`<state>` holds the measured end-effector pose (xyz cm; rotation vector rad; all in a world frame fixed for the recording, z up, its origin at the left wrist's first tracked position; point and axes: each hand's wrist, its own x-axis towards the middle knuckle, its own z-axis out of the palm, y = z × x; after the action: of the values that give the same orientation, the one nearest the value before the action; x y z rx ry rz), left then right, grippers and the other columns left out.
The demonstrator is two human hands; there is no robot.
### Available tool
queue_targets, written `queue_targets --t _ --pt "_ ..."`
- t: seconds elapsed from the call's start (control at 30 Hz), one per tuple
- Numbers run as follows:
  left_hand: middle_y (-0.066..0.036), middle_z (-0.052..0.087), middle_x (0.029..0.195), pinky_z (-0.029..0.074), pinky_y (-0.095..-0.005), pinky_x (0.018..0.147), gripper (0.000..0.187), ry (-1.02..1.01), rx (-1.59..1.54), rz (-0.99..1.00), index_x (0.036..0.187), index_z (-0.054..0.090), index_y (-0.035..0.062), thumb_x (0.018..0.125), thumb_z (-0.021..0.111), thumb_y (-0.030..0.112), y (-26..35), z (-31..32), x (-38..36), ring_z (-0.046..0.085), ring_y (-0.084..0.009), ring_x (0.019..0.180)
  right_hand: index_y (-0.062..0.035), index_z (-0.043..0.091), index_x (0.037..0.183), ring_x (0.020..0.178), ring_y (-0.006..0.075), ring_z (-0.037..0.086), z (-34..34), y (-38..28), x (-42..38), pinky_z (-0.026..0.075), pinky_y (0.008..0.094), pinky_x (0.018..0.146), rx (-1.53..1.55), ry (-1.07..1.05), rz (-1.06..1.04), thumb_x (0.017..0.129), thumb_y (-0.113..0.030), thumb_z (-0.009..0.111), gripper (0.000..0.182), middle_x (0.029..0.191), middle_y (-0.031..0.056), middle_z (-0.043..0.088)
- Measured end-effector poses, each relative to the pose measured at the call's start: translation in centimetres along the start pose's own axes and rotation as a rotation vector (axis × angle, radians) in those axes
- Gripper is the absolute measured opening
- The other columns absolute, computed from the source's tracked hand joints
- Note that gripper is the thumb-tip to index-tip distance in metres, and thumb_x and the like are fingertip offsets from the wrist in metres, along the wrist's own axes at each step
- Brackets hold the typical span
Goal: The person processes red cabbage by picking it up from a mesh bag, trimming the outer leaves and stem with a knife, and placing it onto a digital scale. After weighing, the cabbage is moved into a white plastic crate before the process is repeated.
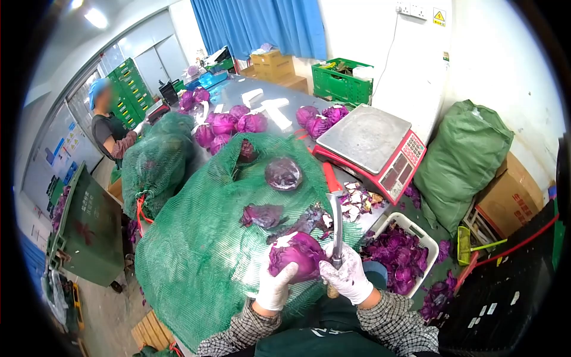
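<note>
A red cabbage (295,259) with a pale cut patch on top is held near the table's front edge. White-gloved, my left hand (274,282) grips its left side. My right hand (350,275), also gloved, is closed around the handle of a curved knife (337,229), blade pointing up, and rests against the cabbage's right side. Beneath lies a green mesh sack (196,250) spread over the table. On the mesh are a dark whole red cabbage (284,174) and loose outer leaves (263,216).
A red scale (369,143) stands at the right, with leaf scraps (360,201) beside it. Below it sits a white basket (433,241) of trimmed leaves. Several peeled cabbages (223,124) lie further back. A full mesh sack (157,160) and a co-worker (107,122) are at the left.
</note>
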<state>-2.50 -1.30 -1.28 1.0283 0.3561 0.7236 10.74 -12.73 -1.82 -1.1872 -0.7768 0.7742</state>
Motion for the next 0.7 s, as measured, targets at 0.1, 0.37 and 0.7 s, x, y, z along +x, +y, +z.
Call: queue_targets --t 0.1,0.37,0.7 --pt "-0.013 0.054 0.128 0.046 -0.0462 0.100 0.058 0.067 -0.452 -0.263 0.138 0.038 0.0022 0.088 0.065 0.018 -1.0 -0.9 0.2 0.055 -0.0284 0.118 -0.0005 0.049 0.109 0.061 0.0135 0.058 -0.2 -1.0 0.1 0.052 0.0283 0.055 0.431 0.074 0.169 0.082 -0.002 0.064 0.030 0.085 0.0064 0.057" --pt "-0.020 0.035 0.145 0.044 -0.0687 0.092 0.072 -0.147 -1.082 -0.548 0.143 0.032 0.0142 0.084 0.066 0.039 -2.1 -2.6 1.0 0.041 -0.0434 0.129 -0.0014 0.054 0.108 0.069 0.0197 0.062 -4.3 -4.2 -1.6 0.056 0.0320 0.052 0.901 0.504 0.042 0.078 -0.010 0.065 0.034 0.097 0.0132 0.062" --pt "-0.012 0.053 0.131 0.047 -0.0441 0.100 0.055 -0.006 -0.280 -0.312 0.134 0.044 0.0046 0.086 0.067 0.018 -1.7 -1.6 4.5 0.053 -0.0274 0.120 0.0013 0.051 0.119 0.059 0.0077 0.056 -7.1 -0.5 -5.0 0.047 0.0219 0.048 0.043 0.344 0.085 0.093 -0.018 0.064 0.035 0.082 0.0050 0.062"
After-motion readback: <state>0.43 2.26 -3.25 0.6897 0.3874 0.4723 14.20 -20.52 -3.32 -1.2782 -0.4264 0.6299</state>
